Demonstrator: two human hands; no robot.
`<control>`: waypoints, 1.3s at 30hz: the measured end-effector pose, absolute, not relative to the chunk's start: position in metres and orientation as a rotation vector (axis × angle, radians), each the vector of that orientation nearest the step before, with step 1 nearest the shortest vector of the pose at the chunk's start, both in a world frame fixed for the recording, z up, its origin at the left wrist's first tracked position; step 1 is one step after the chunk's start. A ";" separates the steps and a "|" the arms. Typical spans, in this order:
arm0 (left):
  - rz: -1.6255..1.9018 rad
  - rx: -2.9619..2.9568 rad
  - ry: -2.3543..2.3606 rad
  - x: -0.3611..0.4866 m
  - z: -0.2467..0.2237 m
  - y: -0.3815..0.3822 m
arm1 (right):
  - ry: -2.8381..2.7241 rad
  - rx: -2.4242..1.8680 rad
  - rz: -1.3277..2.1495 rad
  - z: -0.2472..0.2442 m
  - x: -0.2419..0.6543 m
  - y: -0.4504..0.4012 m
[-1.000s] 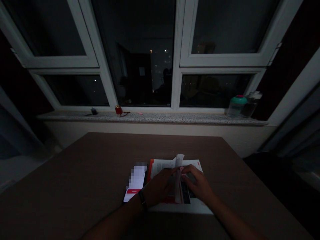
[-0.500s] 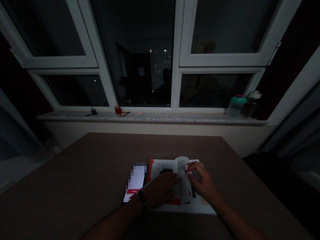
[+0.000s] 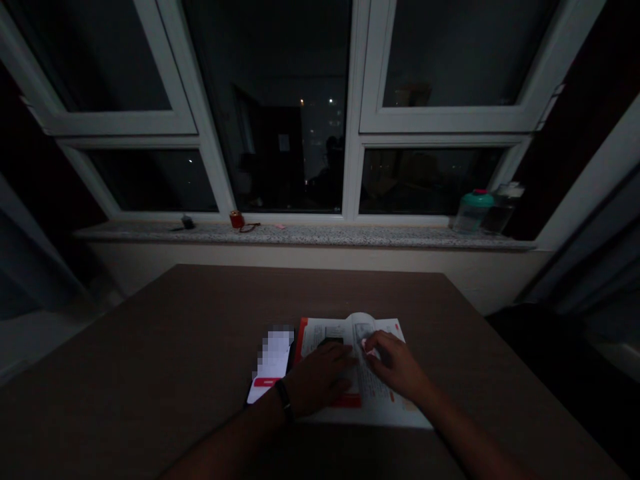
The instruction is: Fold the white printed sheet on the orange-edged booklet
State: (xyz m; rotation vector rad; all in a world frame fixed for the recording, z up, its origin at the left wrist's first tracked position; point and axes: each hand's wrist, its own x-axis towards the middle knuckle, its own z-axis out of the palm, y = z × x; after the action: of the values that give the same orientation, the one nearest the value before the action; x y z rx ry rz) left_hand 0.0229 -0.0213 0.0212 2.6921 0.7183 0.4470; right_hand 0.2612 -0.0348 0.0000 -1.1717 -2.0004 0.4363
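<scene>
At half past six, a narrow dark band (image 3: pixel 284 400) circles the left wrist (image 3: pixel 295 393), close-fitting, its finer detail lost in the gloom; the left forearm (image 3: pixel 230 437) and left hand (image 3: pixel 320 375) are otherwise bare; toward five o'clock, the right forearm (image 3: pixel 460 430) and right hand (image 3: pixel 399 365) are bare too.

left hand (image 3: pixel 321 375) on open book (image 3: pixel 375 395); right hand (image 3: pixel 399 365) pinching pink object (image 3: pixel 368 347) over book; phone (image 3: pixel 273 360) left of book
</scene>
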 end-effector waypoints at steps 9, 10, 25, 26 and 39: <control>0.453 2.717 0.943 0.020 0.014 -0.019 | -1.981 -1.231 0.524 0.001 0.263 -0.033; 0.440 2.721 0.938 0.020 0.016 -0.020 | -1.979 -1.235 0.529 0.002 0.263 -0.033; 0.431 2.742 0.760 0.023 0.033 -0.021 | -2.048 -1.149 0.560 0.005 0.265 -0.037; 0.422 2.740 0.755 0.023 0.031 -0.019 | -2.058 -1.132 0.570 0.006 0.265 -0.038; 0.439 2.677 0.962 0.016 0.011 -0.015 | -2.072 -1.073 0.612 0.004 0.263 -0.040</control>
State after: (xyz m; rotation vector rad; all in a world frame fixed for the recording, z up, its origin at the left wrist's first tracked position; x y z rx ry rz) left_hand 0.0158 -0.0155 0.0109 2.6767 0.9617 0.4391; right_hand 0.2628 -0.0398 0.0040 -1.0728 -2.0724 0.6122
